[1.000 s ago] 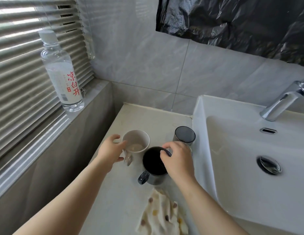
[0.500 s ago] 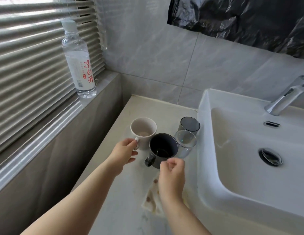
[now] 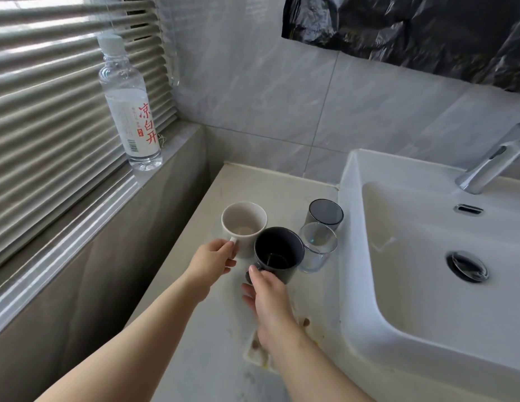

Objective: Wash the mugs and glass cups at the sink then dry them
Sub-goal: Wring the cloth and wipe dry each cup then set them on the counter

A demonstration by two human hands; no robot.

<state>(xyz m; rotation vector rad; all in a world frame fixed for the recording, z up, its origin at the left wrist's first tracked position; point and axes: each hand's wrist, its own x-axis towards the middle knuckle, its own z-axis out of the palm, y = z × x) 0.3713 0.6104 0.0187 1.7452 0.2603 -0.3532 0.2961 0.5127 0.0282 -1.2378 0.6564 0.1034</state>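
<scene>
A white mug (image 3: 243, 224) and a dark grey mug (image 3: 279, 252) stand side by side on the pale counter (image 3: 212, 329). Right of them are a clear glass cup (image 3: 317, 247) and, behind it, a smoky grey glass cup (image 3: 325, 213). My left hand (image 3: 213, 261) pinches the white mug's handle. The fingers of my right hand (image 3: 266, 297) curl round the dark mug's handle, which they mostly hide. A white sink (image 3: 354, 216) lies to the right.
A chrome tap (image 3: 493, 161) juts over the basin, whose drain plug (image 3: 467, 266) is chrome too. A spotted cloth (image 3: 257, 353) lies under my right wrist. On the window ledge stands a water bottle (image 3: 128, 108), with blinds behind it. Black plastic hangs on the wall.
My right hand left the dark mug's rim, drew back, then came onto its handle. My left hand shifted from the white mug's side to its handle. The clear glass came into sight.
</scene>
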